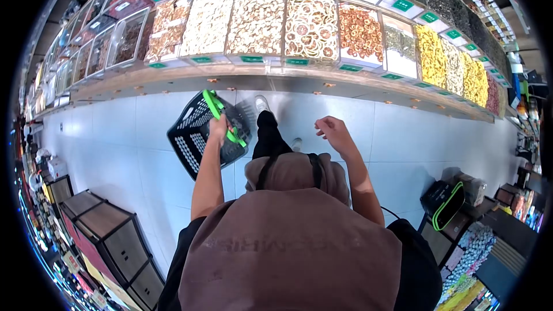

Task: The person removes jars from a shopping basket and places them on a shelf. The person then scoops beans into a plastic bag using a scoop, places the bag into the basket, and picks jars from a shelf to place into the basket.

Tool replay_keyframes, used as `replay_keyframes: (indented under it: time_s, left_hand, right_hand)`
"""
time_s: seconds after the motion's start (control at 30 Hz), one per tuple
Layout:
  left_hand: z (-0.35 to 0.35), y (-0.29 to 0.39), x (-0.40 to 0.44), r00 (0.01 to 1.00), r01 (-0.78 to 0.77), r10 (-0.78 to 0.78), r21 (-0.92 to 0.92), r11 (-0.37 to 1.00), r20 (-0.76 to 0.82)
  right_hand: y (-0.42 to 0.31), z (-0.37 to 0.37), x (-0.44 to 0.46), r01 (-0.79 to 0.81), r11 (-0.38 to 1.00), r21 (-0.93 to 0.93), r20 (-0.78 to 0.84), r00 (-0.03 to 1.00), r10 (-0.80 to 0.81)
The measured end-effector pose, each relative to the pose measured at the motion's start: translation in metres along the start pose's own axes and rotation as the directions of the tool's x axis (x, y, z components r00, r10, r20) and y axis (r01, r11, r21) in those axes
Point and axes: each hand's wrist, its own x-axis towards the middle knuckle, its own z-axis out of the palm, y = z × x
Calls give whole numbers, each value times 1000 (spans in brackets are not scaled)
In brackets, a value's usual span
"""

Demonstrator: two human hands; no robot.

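Here, left hand (219,129) round handle (213,104); right (334,133) half-curled

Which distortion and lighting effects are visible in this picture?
Head view: fisheye distortion bows the wooden shelf edge, and the corners are black; head view: bright light on the food bins, and a soft shadow on the floor beside the basket in the left hand.

The only camera I see rides on the person's head, facing forward and steeply down, its view very wide and round-edged. The brown garment (288,253) lies close beneath; the left hand (220,127) and right hand (334,131) come farther out, the display counter (357,84) beyond, curving left to right.
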Motion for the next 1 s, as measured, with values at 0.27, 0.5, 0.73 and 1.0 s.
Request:
replay_keyframes:
  time_s: [0.27,0.5,0.73,1.0]
  left_hand:
    - [-51,-80,-41,962,-173,266,633,755,-55]
    - [-70,-74,-66,976,-166,53,567,807,210]
    - [-80,-66,-54,984,-154,51,658,737,173]
    - [-104,-55,-27,962,-241,93,633,736,257]
  right_hand:
    - [20,68,12,148,978,-150,243,964,-109]
    - [23,167,48,585,516,-626,502,809,-308]
    - [5,245,75,837,56,-544,745,512,-427]
    - [-21,327,143,924,-115,-365,930,356,-91]
